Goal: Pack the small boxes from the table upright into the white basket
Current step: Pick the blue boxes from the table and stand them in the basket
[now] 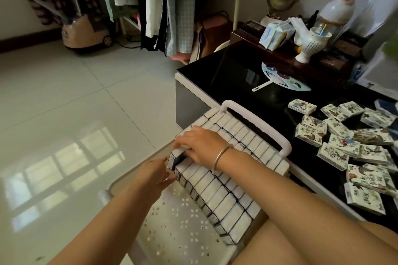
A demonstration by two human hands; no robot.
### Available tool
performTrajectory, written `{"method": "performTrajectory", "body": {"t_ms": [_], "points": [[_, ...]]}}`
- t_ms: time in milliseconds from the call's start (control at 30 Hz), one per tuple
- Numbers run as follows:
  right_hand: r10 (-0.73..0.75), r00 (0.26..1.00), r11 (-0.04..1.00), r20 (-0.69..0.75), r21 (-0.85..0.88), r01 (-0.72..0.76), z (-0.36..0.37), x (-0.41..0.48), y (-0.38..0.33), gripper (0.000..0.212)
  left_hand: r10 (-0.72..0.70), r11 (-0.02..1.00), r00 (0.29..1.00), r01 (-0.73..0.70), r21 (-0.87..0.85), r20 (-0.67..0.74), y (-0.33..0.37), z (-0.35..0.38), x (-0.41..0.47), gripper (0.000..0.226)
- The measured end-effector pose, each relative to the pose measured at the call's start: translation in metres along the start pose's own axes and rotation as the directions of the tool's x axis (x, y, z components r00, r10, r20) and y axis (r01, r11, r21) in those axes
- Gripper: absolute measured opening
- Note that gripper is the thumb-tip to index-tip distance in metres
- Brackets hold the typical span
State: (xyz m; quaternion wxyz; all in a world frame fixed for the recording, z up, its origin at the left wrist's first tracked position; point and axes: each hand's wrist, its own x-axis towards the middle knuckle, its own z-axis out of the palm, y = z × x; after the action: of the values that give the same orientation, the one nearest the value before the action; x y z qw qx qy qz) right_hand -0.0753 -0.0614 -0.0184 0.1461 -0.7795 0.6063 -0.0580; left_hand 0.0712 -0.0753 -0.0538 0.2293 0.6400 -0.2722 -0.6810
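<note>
Right hand (200, 146): fingers clamped over one small box (174, 158), which sits proud at the far end of the nearest row in the white basket (178, 221). Left hand (157, 171) touches that row end just beside it; too blurred to tell if its fingers pinch or only brace. Rows already stand upright, and many loose boxes (344, 148) lie flat on the bench (226, 71). Judgement: light cardboard, stiff at the edges, faces crushable, a bit slick. Take the narrow sides and push down on the top edge, not the printed faces.
</note>
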Motion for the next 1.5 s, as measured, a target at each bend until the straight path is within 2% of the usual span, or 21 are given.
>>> {"method": "performTrajectory", "body": {"t_ms": [100, 200, 333, 400, 500, 567, 633, 700, 733, 833, 900, 1033, 1167, 1300, 1367, 1500], "points": [[-0.087, 0.996, 0.962, -0.002, -0.262, 0.083, 0.012, 0.006, -0.001, 0.039, 0.03, 0.999, 0.998, -0.032, -0.042, -0.049, -0.001, 0.001, -0.006, 0.022], [-0.152, 0.988, 0.913, 0.028, -0.378, 0.151, 0.02, 0.008, -0.005, 0.039, 0.048, 0.999, 0.997, -0.049, -0.008, -0.055, 0.0, 0.002, -0.007, 0.023], [-0.157, 0.988, 0.912, 0.011, -0.381, 0.149, 0.024, 0.002, -0.003, 0.044, 0.035, 0.999, 0.999, -0.034, 0.011, -0.032, -0.001, -0.003, 0.001, 0.023], [-0.139, 0.99, 0.934, -0.006, -0.332, 0.13, 0.029, -0.006, -0.001, 0.061, 0.054, 0.996, 0.998, -0.052, 0.068, -0.035, -0.002, -0.005, 0.001, 0.022], [-0.068, 0.995, 0.983, -0.071, -0.178, 0.055, 0.028, -0.023, -0.001, 0.081, 0.21, 0.954, 0.975, -0.187, 0.233, -0.077, -0.001, -0.007, -0.008, 0.03], [-0.039, 0.99, 0.995, -0.136, -0.094, 0.026, 0.028, -0.036, 0.001, 0.079, 0.389, 0.86, 0.918, -0.332, 0.388, -0.077, -0.003, -0.007, -0.018, 0.036], [-0.004, 0.98, 1.0, -0.197, -0.031, -0.002, 0.026, -0.05, 0.005, 0.073, 0.583, 0.729, 0.812, -0.501, 0.466, -0.039, -0.004, -0.003, -0.031, 0.043], [0.072, 0.963, 0.997, -0.261, 0.049, -0.061, 0.021, -0.066, 0.013, 0.065, 0.716, 0.639, 0.698, -0.674, 0.371, 0.035, -0.003, 0.011, -0.047, 0.043], [0.114, 0.947, 0.992, -0.301, 0.089, -0.092, 0.017, -0.076, 0.019, 0.062, 0.739, 0.622, 0.668, -0.727, 0.29, 0.088, -0.002, 0.024, -0.057, 0.042], [0.263, 0.865, 0.958, -0.427, 0.225, -0.18, 0.002, -0.105, 0.044, 0.051, 0.733, 0.626, 0.618, -0.776, 0.076, 0.284, -0.004, 0.073, -0.08, 0.042], [0.394, 0.792, 0.913, -0.466, 0.3, -0.278, -0.014, -0.134, 0.07, 0.048, 0.714, 0.613, 0.565, -0.79, 0.021, 0.413, -0.014, 0.119, -0.094, 0.043], [0.6, 0.646, 0.799, -0.472, 0.375, -0.47, -0.043, -0.211, 0.131, 0.042, 0.621, 0.607, 0.472, -0.795, -0.002, 0.626, -0.045, 0.213, -0.114, 0.04], [0.704, 0.49, 0.7, -0.514, 0.383, -0.603, -0.054, -0.293, 0.187, 0.043, 0.517, 0.579, 0.428, -0.813, 0.066, 0.742, -0.075, 0.29, -0.118, 0.037], [0.772, 0.378, 0.602, -0.512, 0.397, -0.693, -0.058, -0.36, 0.242, 0.046, 0.432, 0.484, 0.367, -0.865, 0.131, 0.824, -0.086, 0.363, -0.115, 0.032], [0.799, 0.316, 0.553, -0.512, 0.416, -0.722, -0.058, -0.384, 0.272, 0.045, 0.416, 0.404, 0.342, -0.9, 0.165, 0.843, -0.084, 0.403, -0.11, 0.032], [0.813, 0.202, 0.493, -0.547, 0.462, -0.737, -0.065, -0.41, 0.33, 0.044, 0.451, 0.142, 0.243, -0.969, 0.2, 0.859, -0.071, 0.488, -0.097, 0.031]]}}
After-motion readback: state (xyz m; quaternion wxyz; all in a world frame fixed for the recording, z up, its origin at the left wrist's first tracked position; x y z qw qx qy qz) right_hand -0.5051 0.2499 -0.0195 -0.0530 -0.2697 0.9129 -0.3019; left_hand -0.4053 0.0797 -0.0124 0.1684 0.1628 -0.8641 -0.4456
